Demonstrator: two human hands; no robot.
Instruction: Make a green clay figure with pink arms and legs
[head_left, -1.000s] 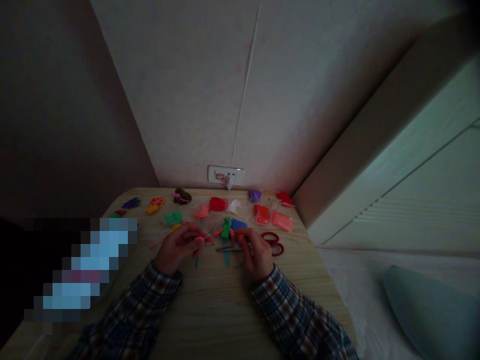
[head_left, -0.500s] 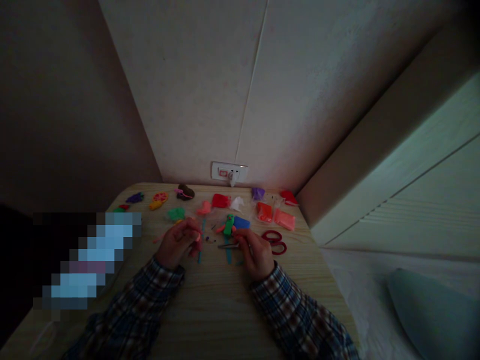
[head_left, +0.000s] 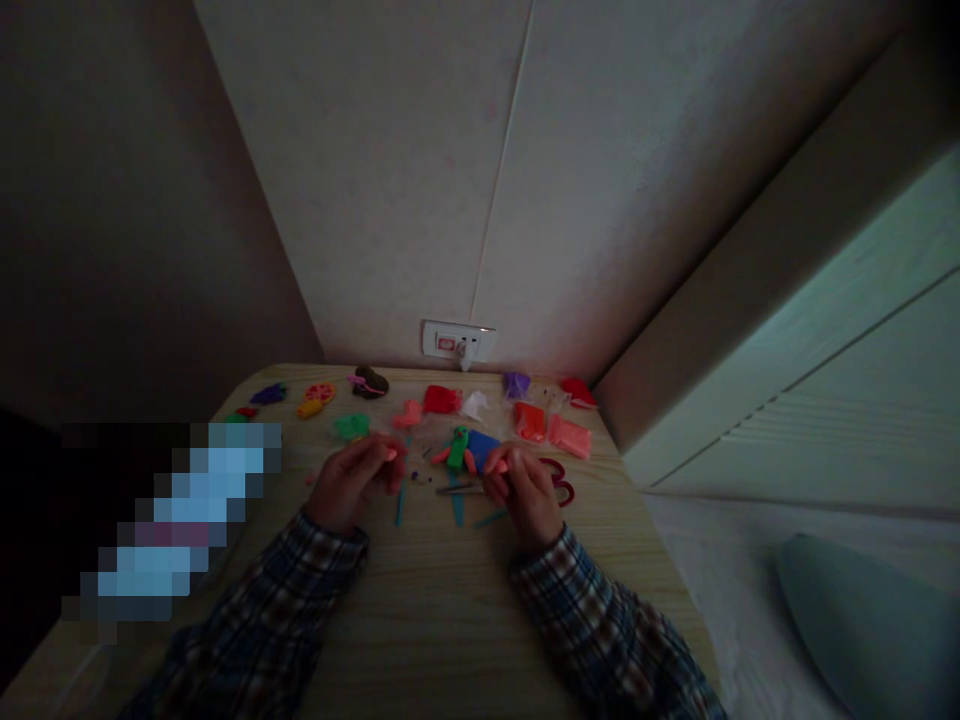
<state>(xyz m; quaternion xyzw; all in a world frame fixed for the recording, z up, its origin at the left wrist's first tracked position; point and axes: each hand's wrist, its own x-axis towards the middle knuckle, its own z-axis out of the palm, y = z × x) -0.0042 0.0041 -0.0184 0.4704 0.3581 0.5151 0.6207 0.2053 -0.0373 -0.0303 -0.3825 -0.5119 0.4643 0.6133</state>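
Note:
My left hand (head_left: pixel 349 487) is closed above the wooden table, with a small piece of pink clay (head_left: pixel 391 455) pinched at its fingertips. My right hand (head_left: pixel 529 495) pinches another small piece of pink clay (head_left: pixel 502 466), over the scissors. Between my hands and a little beyond them is a green clay figure (head_left: pixel 457 450) with pink limbs. It touches or overlaps a flat blue piece (head_left: pixel 484 452). The scissors' red handle (head_left: pixel 561 482) shows to the right of my right hand, which partly hides them. Thin blue tools (head_left: pixel 457 505) lie on the table between my hands.
Clay packs, among them a red one (head_left: pixel 442 400), an orange one (head_left: pixel 529 421) and a pink one (head_left: pixel 570 436), lie along the back of the table (head_left: pixel 420 620). Small clay models, including a brown one (head_left: pixel 370 382), are at back left. A wall socket (head_left: pixel 458 343) holds a plug.
My right hand has shifted right and slightly up, away from the green figure, and pink clay now shows in its fingers. My left hand has turned slightly, its pink piece now at the fingertips.

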